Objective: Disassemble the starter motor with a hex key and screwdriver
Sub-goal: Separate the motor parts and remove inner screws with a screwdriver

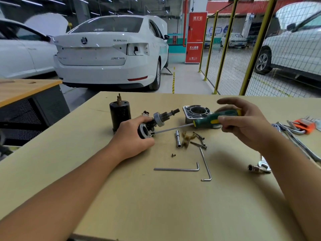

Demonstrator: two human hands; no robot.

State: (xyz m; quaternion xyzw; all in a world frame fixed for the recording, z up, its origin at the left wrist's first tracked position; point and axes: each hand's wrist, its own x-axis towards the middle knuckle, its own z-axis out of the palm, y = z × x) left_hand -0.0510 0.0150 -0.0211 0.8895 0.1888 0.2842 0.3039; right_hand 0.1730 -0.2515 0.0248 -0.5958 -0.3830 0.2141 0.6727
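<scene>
Left hand [134, 136] grips the armature assembly [152, 125]; right hand [243, 122] grips the screwdriver [208, 121] tipped against it.

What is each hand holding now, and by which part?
The left hand grips the armature assembly at its plate end. The right hand holds the screwdriver by its green handle.

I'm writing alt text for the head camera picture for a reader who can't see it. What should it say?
At a wooden workbench, a person's left hand grips a starter motor assembly while the right hand holds a green screwdriver, tip against the part. Two hex keys, loose bolts and an aluminium housing lie nearby; white cars stand behind.
</scene>
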